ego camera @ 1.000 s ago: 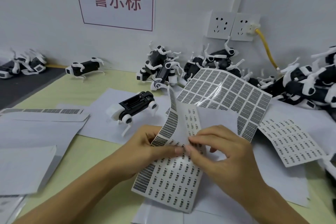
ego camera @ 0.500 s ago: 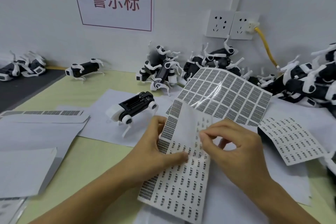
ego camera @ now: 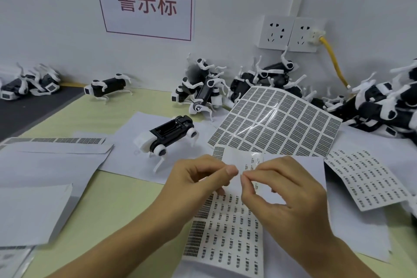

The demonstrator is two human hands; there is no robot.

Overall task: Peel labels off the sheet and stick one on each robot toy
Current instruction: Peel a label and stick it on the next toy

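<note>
Both hands meet over the label sheet (ego camera: pixel 228 232) lying on the table (ego camera: pixel 117 201) in front of me. My left hand (ego camera: pixel 196 183) has thumb and forefinger pressed together at the sheet's curled-up top edge; my right hand (ego camera: pixel 286 192) pinches its fingertips beside them, though I cannot tell whether a label sits between them. Just behind the left hand, one robot toy (ego camera: pixel 168 136) lies on white paper (ego camera: pixel 135 128). More toys (ego camera: pixel 203 92) are heaped along the wall (ego camera: pixel 45 18), and a second, larger label sheet (ego camera: pixel 277 124) leans against them.
</note>
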